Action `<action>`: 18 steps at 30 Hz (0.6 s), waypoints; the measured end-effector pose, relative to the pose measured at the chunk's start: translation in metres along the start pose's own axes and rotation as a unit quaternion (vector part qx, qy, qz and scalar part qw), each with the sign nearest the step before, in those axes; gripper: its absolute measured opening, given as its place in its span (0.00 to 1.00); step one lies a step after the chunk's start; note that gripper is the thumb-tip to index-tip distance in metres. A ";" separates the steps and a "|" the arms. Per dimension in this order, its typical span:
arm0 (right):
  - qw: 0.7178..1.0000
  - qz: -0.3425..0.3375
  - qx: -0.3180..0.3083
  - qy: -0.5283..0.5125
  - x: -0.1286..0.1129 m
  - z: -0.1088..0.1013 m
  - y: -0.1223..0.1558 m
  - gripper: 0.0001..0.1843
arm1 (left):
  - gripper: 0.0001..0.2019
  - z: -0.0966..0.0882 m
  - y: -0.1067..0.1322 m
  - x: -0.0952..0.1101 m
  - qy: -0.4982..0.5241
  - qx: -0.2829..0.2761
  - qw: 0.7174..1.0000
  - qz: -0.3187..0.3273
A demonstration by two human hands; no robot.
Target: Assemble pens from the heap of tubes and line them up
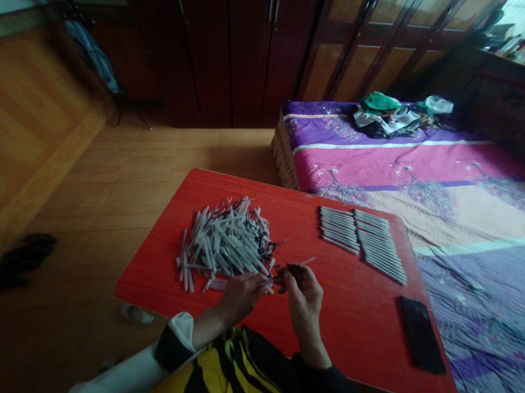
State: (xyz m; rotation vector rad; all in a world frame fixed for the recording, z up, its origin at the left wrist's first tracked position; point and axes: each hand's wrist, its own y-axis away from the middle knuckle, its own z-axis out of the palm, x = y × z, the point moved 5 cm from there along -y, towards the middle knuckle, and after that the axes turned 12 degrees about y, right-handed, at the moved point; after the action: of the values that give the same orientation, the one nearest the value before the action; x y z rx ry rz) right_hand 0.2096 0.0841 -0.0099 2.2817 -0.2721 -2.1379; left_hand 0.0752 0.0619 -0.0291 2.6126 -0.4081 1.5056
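My left hand (240,298) is at the front right edge of a heaped pile of thin whitish plastic tubes (227,241), its fingers pinched together. My right hand (304,299) is close beside it, closed around something small and dark. A thin pale stick (308,261) juts out past its fingers. Between the fingertips of both hands is a small dark piece (278,278), too small to name. Dark thin bits show along the pile's right side. Further right, slim grey-white sticks with dark ends lie in two neat rows, a left row (338,229) and a right row (381,247).
The red table (263,190) has rounded corners. A black phone (421,335) lies near its right edge. A bed (379,166) with a coloured spread adjoins the right and far side, with a cloth pile (388,116) on it. Dark shoes (22,262) are on the floor at left.
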 end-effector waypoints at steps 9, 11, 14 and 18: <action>0.991 -0.039 0.023 0.130 0.008 -0.013 0.012 0.21 | 0.08 -0.001 0.001 -0.002 -0.003 0.008 1.000 0.001; 0.990 -0.026 0.065 0.125 0.018 -0.027 0.006 0.22 | 0.07 -0.001 0.001 -0.005 -0.001 0.016 1.000 -0.006; 0.975 0.012 0.096 0.201 0.052 -0.044 -0.010 0.22 | 0.05 -0.001 0.004 -0.011 0.015 0.036 0.999 -0.026; 0.911 0.072 0.012 0.405 0.116 -0.041 -0.031 0.18 | 0.06 0.002 0.012 -0.016 0.028 0.035 0.998 -0.040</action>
State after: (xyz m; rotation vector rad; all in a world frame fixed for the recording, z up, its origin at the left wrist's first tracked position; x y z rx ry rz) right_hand 0.2605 0.0954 -0.1255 2.7938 -0.4173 -0.9751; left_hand 0.0658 0.0524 -0.0449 2.5984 -0.2469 1.5899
